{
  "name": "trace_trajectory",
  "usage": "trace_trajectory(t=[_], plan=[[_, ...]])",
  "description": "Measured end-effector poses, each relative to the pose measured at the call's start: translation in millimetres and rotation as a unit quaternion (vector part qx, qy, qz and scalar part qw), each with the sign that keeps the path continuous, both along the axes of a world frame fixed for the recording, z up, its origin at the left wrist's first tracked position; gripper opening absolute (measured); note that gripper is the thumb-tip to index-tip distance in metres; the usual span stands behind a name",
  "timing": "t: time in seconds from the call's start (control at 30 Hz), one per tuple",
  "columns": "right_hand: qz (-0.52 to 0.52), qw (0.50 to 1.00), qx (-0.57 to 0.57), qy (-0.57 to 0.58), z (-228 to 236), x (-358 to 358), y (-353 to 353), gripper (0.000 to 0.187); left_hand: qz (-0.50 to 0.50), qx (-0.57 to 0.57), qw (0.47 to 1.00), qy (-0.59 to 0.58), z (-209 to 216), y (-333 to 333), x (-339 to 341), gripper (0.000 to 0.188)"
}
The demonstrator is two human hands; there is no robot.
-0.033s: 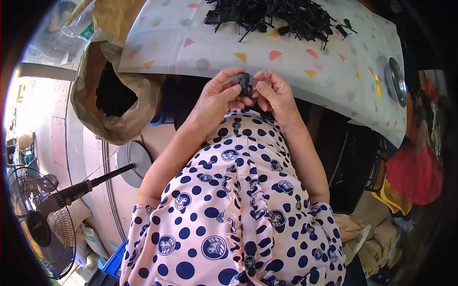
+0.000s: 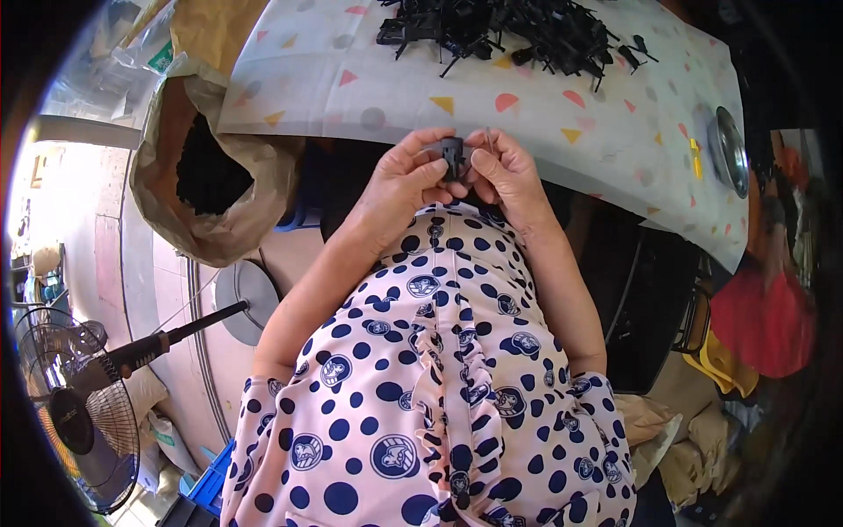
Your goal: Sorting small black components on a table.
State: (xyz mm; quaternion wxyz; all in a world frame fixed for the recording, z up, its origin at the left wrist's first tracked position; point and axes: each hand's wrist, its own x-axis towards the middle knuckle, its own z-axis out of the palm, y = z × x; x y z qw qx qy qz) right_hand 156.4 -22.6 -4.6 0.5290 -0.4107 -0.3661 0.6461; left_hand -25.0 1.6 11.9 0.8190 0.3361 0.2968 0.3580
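Near the table's front edge, above my lap, my left hand (image 2: 406,178) pinches a small black plastic part (image 2: 452,156) between thumb and fingers. Close against its right side is my right hand (image 2: 507,174), with thumb and forefinger pressed together. A thin, pale sliver shows at those fingertips, too small to name. Whether the right fingers also touch the black part cannot be made out. Beyond both hands, a pile of similar-looking black plastic pieces (image 2: 553,35) lies on the patterned tablecloth (image 2: 395,97).
At left stands an open paper sack (image 2: 272,176) with black contents. A fan (image 2: 79,413) is at the lower left. On the table's right side are a metal bowl (image 2: 731,151) and a small yellow object (image 2: 695,158). A red item (image 2: 762,323) hangs beyond the corner.
The black part has turned slightly and shifted a little to the right in my left fingers. Both hands stay in nearly the same place.
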Motion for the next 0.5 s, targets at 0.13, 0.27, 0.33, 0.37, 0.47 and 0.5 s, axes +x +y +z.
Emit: trace_trajectory(t=[0.13, 0.27, 0.33, 0.37, 0.47, 0.5], plan=[[0.053, 0.996, -0.028, 0.059, 1, 1, 1, 0.015, -0.028, 0.032, 0.999, 0.022, 2, -4, 4, 0.037], [0.056, 0.996, -0.057, 0.029, 5, 0, -4, 0.011, -0.032, 0.082, 0.991, 0.104, 4, -5, 7, 0.036], [0.043, 0.998, -0.038, -0.013, 1, -6, -5, 0.013, -0.036, 0.209, 0.962, 0.174, -4, -8, 11, 0.037], [0.029, 0.998, -0.019, -0.054, -1, -9, -6, 0.016, -0.035, 0.209, 0.962, 0.173, -8, -9, 12, 0.037], [0.015, 0.994, 0.014, -0.104, -3, -11, -11, 0.015, -0.033, 0.265, 0.937, 0.227, -6, -9, 12, 0.037], [0.016, 0.994, 0.015, -0.104, -1, -11, -14, 0.015, -0.031, 0.266, 0.937, 0.227, -5, -8, 10, 0.037]])
